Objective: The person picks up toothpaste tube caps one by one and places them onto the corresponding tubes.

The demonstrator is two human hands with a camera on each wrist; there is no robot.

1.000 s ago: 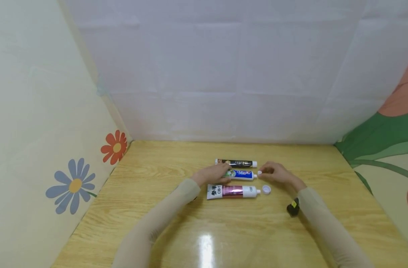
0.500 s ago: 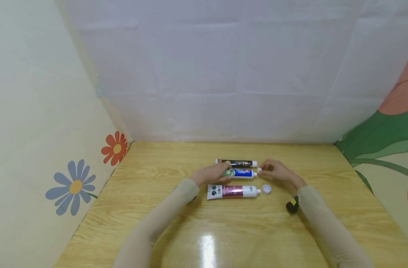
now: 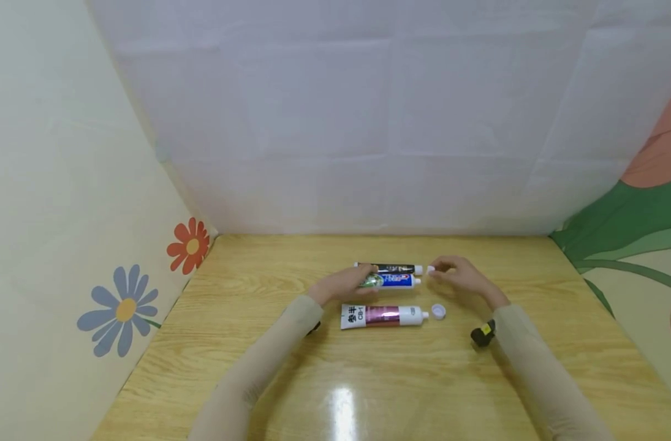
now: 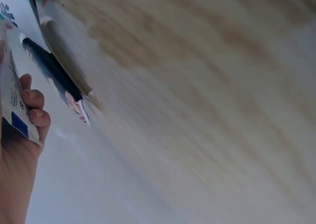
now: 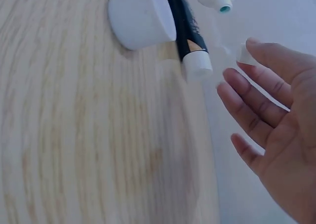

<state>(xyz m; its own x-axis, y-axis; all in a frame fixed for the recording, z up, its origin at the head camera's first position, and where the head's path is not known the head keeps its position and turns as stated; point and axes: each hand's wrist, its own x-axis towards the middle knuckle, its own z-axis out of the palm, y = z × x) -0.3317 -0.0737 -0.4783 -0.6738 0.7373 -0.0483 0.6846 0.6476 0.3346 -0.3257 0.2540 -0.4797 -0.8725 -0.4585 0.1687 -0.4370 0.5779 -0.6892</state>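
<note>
My left hand (image 3: 343, 285) grips a blue, white and green toothpaste tube (image 3: 397, 280) by its left part, fingers curled round it in the left wrist view. The tube's bare white nozzle (image 5: 225, 5) points right and shows a greenish opening. My right hand (image 3: 462, 275) pinches a small white cap (image 5: 245, 55) between thumb and forefinger, apart from the nozzle, its other fingers spread. Just behind the held tube lies a black toothpaste tube (image 3: 398, 268) with its white cap on. A pink and white toothpaste tube (image 3: 383, 315) lies nearer, uncapped, its nozzle facing right.
A larger white cap (image 3: 438, 312) rests on the wooden table (image 3: 401, 380) beside the pink tube's nozzle. A white sheet (image 3: 324, 122) rises behind the table, with flower-printed walls (image 3: 54, 202) at the sides. A dark wrist camera (image 3: 482, 335) hangs under the right sleeve.
My left hand has moved the blue tube back, closer to the black one. My right hand, with the small cap, has moved back and slightly right, widening the gap to the nozzle.
</note>
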